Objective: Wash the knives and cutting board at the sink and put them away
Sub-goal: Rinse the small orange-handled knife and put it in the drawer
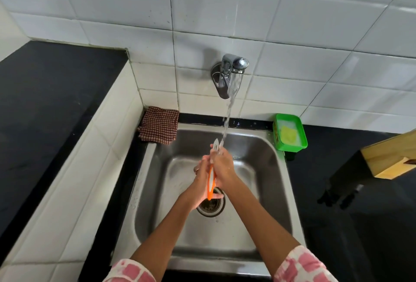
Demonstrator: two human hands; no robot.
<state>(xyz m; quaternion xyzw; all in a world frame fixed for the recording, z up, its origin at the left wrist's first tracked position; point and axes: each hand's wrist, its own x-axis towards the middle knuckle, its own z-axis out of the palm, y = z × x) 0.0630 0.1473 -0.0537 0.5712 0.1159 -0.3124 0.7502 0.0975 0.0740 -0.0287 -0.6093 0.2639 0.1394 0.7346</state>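
A black worktop [40,101] is seen on the left and right, with a steel sink [279,182] set between. On the right worktop a wooden block [387,157] is partly seen; whether it is the cutting board cannot be told. A checked cloth [158,125] lies at the sink's far left corner and a green tub [290,133] at its far right. Water is run from the tap [231,72] onto an orange-handled knife [211,180], held over the drain [211,205]. Its long axis runs near to far, blade tip toward the tap. The handle is gripped by the left hand [200,182]; the blade is pinched by the right hand [222,166]. Both hands touch the knife, so either is judged ready to carry it away.
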